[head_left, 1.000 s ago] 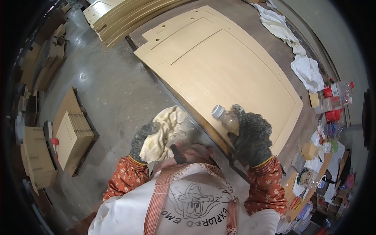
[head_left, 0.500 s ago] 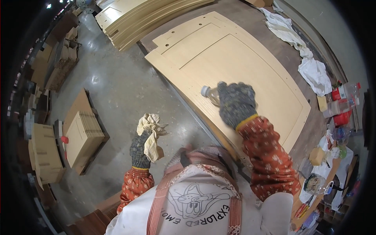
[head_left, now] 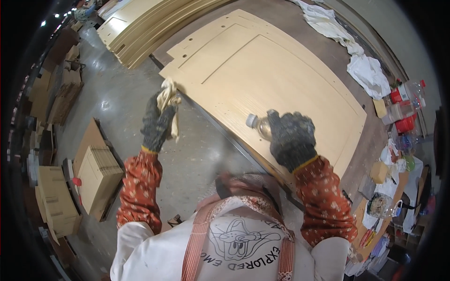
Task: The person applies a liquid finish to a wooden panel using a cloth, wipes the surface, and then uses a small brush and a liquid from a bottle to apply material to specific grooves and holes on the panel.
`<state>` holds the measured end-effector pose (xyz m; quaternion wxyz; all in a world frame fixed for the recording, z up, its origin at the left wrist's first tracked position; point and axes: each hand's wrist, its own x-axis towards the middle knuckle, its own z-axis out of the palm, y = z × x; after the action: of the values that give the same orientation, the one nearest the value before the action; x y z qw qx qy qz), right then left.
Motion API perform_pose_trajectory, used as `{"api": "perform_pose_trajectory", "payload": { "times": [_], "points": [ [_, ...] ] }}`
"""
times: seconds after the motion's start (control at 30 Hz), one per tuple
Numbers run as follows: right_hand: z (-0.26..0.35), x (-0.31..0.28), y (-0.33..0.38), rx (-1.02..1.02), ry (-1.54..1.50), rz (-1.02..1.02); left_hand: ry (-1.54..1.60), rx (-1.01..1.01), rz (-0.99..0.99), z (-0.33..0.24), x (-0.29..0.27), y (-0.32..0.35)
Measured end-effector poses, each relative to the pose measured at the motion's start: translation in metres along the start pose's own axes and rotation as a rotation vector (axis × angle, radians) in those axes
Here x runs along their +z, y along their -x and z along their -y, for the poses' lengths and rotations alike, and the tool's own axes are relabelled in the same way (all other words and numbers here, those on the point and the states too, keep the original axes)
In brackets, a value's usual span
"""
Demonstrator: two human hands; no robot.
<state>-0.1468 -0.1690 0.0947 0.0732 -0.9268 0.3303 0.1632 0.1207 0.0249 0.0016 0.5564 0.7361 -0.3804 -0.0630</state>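
1. Left hand (head_left: 158,119): in a dark grey knitted glove with yellow edging; clamped on a cream cloth, held out over the floor (head_left: 112,89) at the left of the bench.
2. Cream cloth (head_left: 167,96): crumpled, part of it hanging below the fingers; just beside the far left corner of the panel, contact with the edge uncertain.
3. Right hand (head_left: 294,138): gloved to match; clamped around a bottle, over the near part of the panel.
4. Bottle (head_left: 264,129): small, clear, grey cap pointing left; tilted above the panel, whether touching it cannot be told.
5. Panel (head_left: 276,89): cream board, lying flat on the bench; grooved lines on its face, small round holes near the far left end.
6. Bench (head_left: 286,18): brown top, showing around the panel.
7. Stack of boards (head_left: 150,28): cream, far left of the panel.
8. White rag (head_left: 368,77): crumpled, along the right side of the bench.
9. Red container (head_left: 405,124): at the right, among clear plastic bottles.
10. Pile of panels (head_left: 98,173): cream, on the floor at left.
11. Sleeves (head_left: 140,187): one pair, orange with pale flowers, covering both forearms.
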Motion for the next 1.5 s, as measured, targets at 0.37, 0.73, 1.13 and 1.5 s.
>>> {"api": "perform_pose_trajectory", "payload": {
  "times": [0.37, 0.73, 1.13, 1.5],
  "points": [
    [-0.086, 0.061, 0.111, -0.064, 0.036, -0.486, -0.547, 0.502, 0.129, -0.032, 0.11, 0.012],
    [-0.13, 0.089, 0.119, 0.239, -0.931, -0.842, -0.639, 0.603, 0.422, -0.082, 0.15, 0.049],
    [-0.158, 0.124, 0.114, 0.311, -0.999, -1.102, -0.46, 0.635, 0.646, -0.103, 0.254, 0.166],
    [-0.187, 0.117, 0.141, 0.303, -1.159, -1.134, -0.559, 0.746, 0.453, -0.082, 0.159, 0.069]
  ]
}}
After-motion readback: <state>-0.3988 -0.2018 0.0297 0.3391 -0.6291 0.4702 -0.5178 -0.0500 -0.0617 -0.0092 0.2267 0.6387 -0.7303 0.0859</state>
